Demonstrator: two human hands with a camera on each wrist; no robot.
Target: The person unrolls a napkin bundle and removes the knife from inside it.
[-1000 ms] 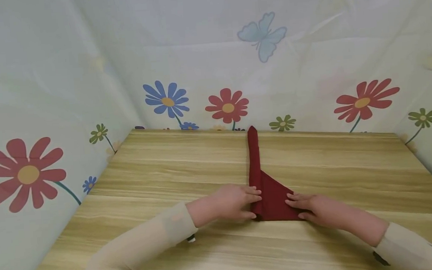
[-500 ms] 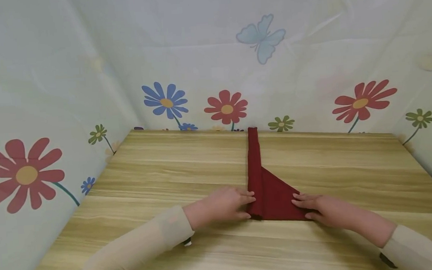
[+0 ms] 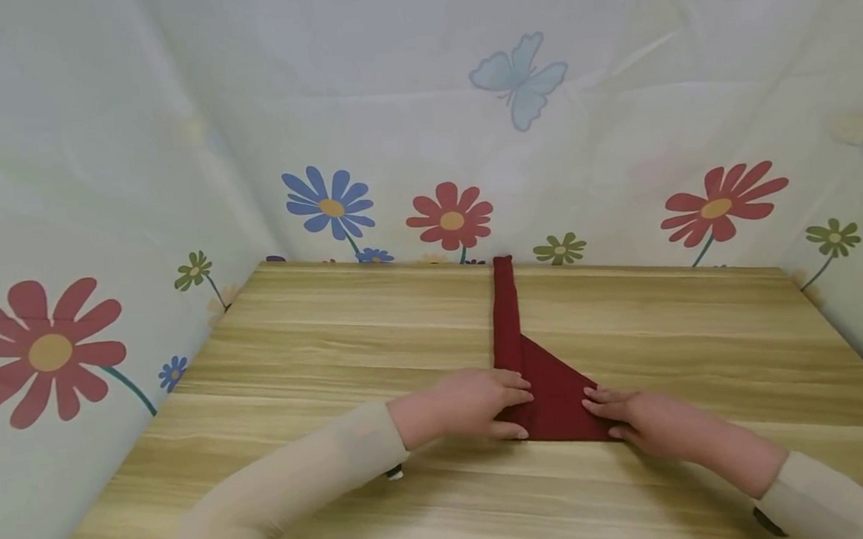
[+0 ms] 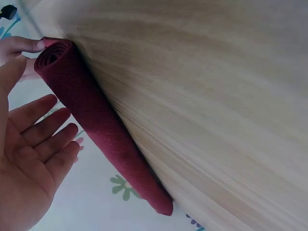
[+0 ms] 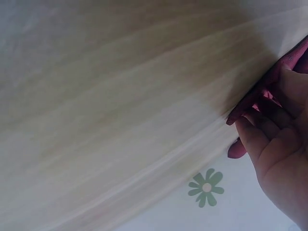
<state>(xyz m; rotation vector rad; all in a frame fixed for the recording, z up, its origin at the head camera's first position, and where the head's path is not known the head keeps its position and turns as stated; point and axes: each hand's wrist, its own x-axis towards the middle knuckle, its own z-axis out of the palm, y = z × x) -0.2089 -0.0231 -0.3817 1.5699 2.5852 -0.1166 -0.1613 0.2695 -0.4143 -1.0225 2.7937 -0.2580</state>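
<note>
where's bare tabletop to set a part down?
Free: tabletop back left, between left hand, red cloth and backdrop; back right, between cloth, right hand and backdrop; front middle, between the two sleeves. Crowded: around the cloth's near end, both hands at it.

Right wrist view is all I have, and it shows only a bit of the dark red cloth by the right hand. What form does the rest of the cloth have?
Observer: In the head view, part of it is wound into a long roll reaching toward the table's far edge, with a tapering flap spread to the right of the roll's near part.

Operator: Got it. And where is the left hand?

Observer: The left hand is across from the right hand, its fingers over the roll's near part as the head view shows it.
</note>
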